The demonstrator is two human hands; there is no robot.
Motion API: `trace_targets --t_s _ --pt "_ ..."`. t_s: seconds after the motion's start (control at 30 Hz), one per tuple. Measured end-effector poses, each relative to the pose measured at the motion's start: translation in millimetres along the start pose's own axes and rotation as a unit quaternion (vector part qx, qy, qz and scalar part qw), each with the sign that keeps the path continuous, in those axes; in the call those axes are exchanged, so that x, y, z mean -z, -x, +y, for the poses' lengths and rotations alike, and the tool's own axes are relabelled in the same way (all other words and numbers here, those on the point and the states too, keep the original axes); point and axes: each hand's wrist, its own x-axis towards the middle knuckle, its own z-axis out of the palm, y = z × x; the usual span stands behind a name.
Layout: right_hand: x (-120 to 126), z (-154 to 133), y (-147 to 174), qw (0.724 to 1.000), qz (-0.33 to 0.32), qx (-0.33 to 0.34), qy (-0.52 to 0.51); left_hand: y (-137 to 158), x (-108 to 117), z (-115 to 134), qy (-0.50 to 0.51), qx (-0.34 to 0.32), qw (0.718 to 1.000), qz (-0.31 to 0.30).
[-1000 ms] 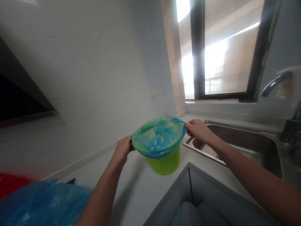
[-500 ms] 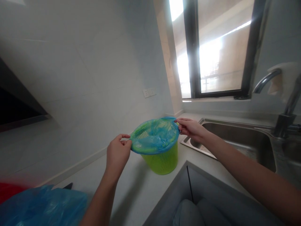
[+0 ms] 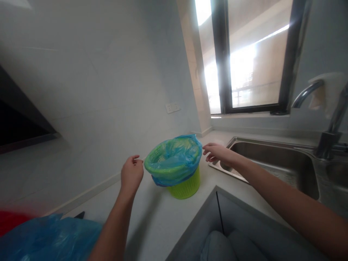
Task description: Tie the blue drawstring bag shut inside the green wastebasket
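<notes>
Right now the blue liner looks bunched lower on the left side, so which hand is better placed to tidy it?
Left hand, probably: it hovers beside the drooping liner; the right hand sits at the far rim.

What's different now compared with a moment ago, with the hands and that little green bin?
Both hands let go of the blue bag: the left hand and right hand have drawn back from the rim and now hang open beside it. The bag's edge now sits folded down over the green basket. The basket itself still stands on the counter beside the sink.
</notes>
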Motion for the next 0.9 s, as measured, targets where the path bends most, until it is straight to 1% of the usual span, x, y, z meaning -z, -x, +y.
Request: trace_targets --t_s 0.03,0.07,0.1,0.13,0.17,0.2,0.23,0.37,0.47,0.53,0.57,0.63,0.7,0.73,0.8,0.9 --pt "1 -2 3 0.999 -0.037 -0.012 0.026 -5 -6 -9 0.038 0.061 0.996 -0.061" --pt "2 -4 6 0.996 -0.076 -0.022 0.038 -9 -11 -16 0.080 0.116 0.981 -0.131" --pt "2 -7 10 0.992 -0.112 -0.033 0.036 -11 -15 -22 0.120 0.164 0.959 -0.197" --pt "2 -10 13 0.988 -0.143 -0.043 0.026 -11 -18 -26 0.154 0.199 0.935 -0.249" --pt "1 -13 16 0.985 -0.165 -0.050 0.014 -10 -21 -29 0.179 0.220 0.916 -0.285" --pt "1 -15 18 0.983 -0.176 -0.052 0.005 -8 -23 -30 0.194 0.232 0.904 -0.304" --pt "0 -16 19 0.982 -0.180 -0.051 -0.002 -7 -25 -30 0.203 0.236 0.899 -0.308" --pt "-2 -15 16 0.987 -0.152 -0.030 -0.031 -3 -26 -23 0.205 0.217 0.914 -0.275" --pt "-1 -14 13 0.992 -0.110 -0.030 -0.060 -6 -24 -17 0.249 0.215 0.922 -0.206" --pt "-1 -16 13 0.989 -0.100 -0.041 -0.102 -8 -21 -11 0.284 0.215 0.922 -0.152" --pt "-1 -18 14 0.984 -0.111 -0.052 -0.132 -9 -19 -9 0.295 0.213 0.922 -0.133" --pt "-1 -23 17 0.963 -0.157 -0.087 -0.202 -8 -14 -2 0.319 0.205 0.918 -0.116" --pt "-1 -27 19 0.936 -0.200 -0.121 -0.265 -5 -9 6 0.348 0.193 0.910 -0.117" --pt "-1 -29 20 0.924 -0.211 -0.130 -0.291 -2 -6 10 0.356 0.184 0.908 -0.119" --pt "0 -32 22 0.910 -0.215 -0.125 -0.332 4 -2 18 0.343 0.157 0.919 -0.115" --pt "0 -32 24 0.903 -0.233 -0.099 -0.347 13 1 27 0.287 0.113 0.945 -0.112"
